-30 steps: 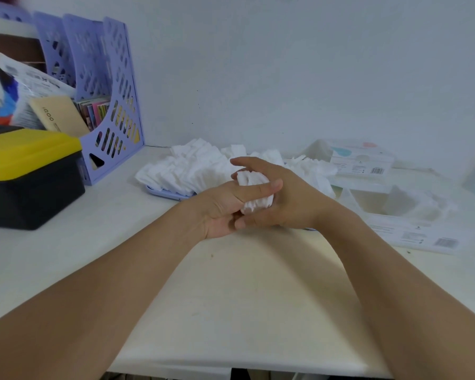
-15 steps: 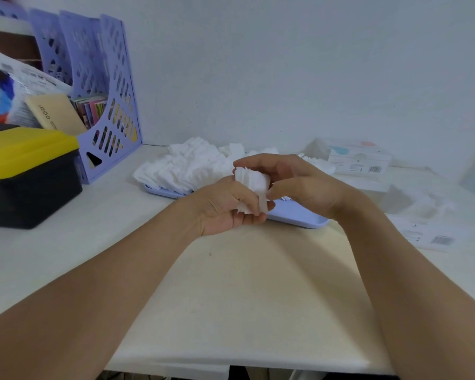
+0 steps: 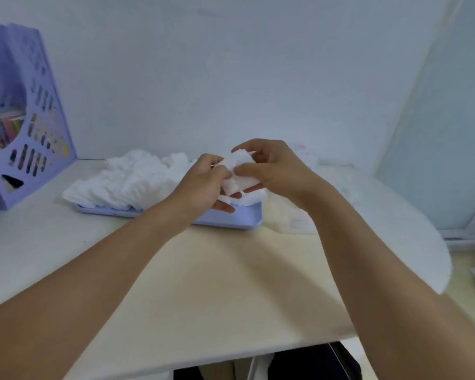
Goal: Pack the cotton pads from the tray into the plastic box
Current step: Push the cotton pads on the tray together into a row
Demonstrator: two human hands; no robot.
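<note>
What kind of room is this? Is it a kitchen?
Probably not a kitchen. It looks like a desk in a study or office: a pale desk against a plain wall, and a purple file holder with books or folders, beside a tray of cotton pads.

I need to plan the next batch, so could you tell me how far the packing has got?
Nothing visibly packed; the box is too blurred to judge. In hand: left hand and right hand hold a small stack of pads. Left: a big pile on the tray.
</note>
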